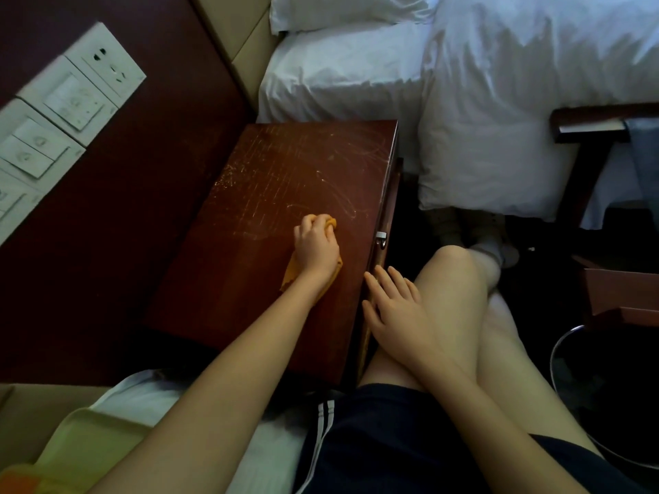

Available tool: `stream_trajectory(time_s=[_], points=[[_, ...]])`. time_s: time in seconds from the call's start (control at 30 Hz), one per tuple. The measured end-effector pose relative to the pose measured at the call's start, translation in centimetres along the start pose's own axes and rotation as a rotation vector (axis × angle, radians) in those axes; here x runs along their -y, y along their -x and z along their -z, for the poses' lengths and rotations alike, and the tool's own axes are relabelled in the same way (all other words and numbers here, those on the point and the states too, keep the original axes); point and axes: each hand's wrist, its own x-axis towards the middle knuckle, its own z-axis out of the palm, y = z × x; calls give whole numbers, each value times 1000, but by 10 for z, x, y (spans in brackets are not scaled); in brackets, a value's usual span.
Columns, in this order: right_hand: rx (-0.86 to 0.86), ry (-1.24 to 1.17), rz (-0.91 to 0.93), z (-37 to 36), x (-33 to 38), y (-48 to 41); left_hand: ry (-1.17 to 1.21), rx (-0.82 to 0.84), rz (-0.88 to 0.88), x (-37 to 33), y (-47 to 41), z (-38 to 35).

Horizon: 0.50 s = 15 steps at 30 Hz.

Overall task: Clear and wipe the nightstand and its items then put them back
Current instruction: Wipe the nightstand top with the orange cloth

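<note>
The orange cloth (290,276) is being held down on the table (271,165), on the nearer half of its dark red-brown top and toward the drawer side. It is being clutched by the left grip (315,246): the fingers are being curled over a bunched fold at the far end, while the rest of the cloth is being left to trail flat under the wrist. Pale scratches are being caught by the light across the far half of the top.

The right grip (396,304) is being rested open against the table's front edge, with the fingers straight and slightly spread, and nothing is being held in it. Just beyond those fingertips, a small metal handle (381,238) is being shown on the drawer front.

Moving outward, dark shorts (374,440) with white side stripes are being worn, and a bare knee is being kept just beside the drawer front. On the dark wall panel to the left, a row of white switches (53,112) is being picked out, with a socket at its far end. Past the table's far edge, a bed (338,76) in white sheets is being seen, with a pillow (338,8) at its head and a duvet (535,83) being left to hang down its side. At the lower left, a pale green tray (92,436) is being carried by white bedding. At the lower right, a round bin (556,351) with a metal rim is being glimpsed beside the legs.
</note>
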Motion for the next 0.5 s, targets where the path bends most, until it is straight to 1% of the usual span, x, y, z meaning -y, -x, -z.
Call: stream_trajectory(time_s=[0.03,0.1,0.23,0.33,0.4,0.5], points=[[0,0,-1,-1,0,0,-1,7,-3,-6,-2,-3],[-3,-5,-5,-2,1,0,-4,41,-64,-13,-1,-6],[-13,-2,-20,-4,1,0,10,147,-322,-5,19,-2],[-26,-3,-24,-5,1,0,10,171,-450,13,34,5],[-36,-13,-30,-4,2,0,-1,144,-436,22,35,9],[-38,-17,-31,-4,1,1,-23,85,-285,21,21,6]])
